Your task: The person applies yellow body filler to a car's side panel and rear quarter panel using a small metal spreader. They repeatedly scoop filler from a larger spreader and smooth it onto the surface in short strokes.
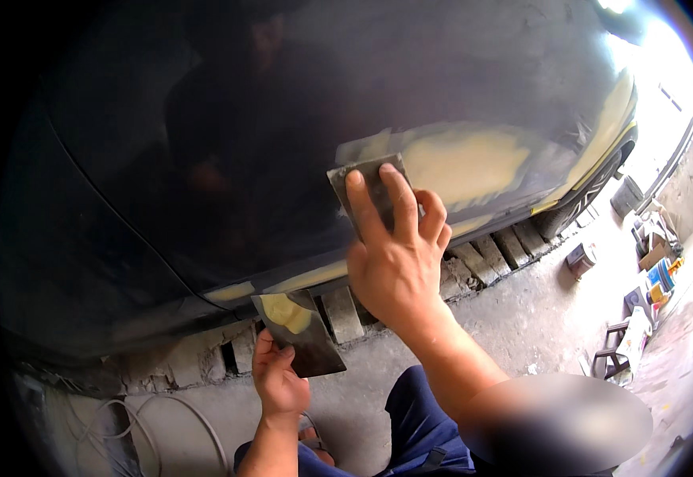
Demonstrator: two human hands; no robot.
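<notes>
Spreading pale-yellow filler (473, 163) over dark car bodywork (275, 207) seems your step: your splayed right hand (399, 262) grips a grey rectangular spreader (373, 181) beside the filler; your left hand (279, 383) pinches a black filler-loaded plate (316, 350). Next, press evenly.

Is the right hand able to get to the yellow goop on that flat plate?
Probably yes: nothing seems to block the right hand, holding a dark spreader, from the yellow paste on the flat plate in the left hand.

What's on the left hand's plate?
Yellow paste toward the upper end of the plate; left thumb at its left edge. What the thumb covers can't be seen.
</notes>
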